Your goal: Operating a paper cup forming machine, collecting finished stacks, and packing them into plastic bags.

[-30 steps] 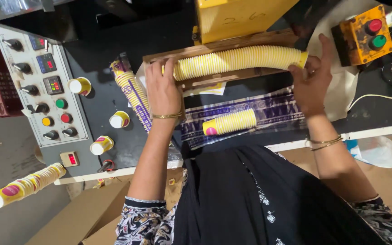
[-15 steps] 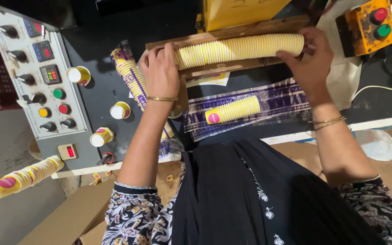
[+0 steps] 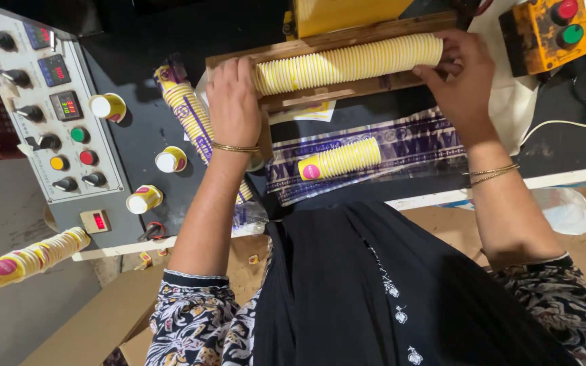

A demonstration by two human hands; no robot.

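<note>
while both hands clasp cup stack [image 3: 347,63]

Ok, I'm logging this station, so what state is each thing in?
Long cup stack: lying in the wooden trough, a hand at each end.
Left hand: on the stack's end.
Right hand: on the other end.
Short cup stack: lying on the printed plastic sleeve.
</note>
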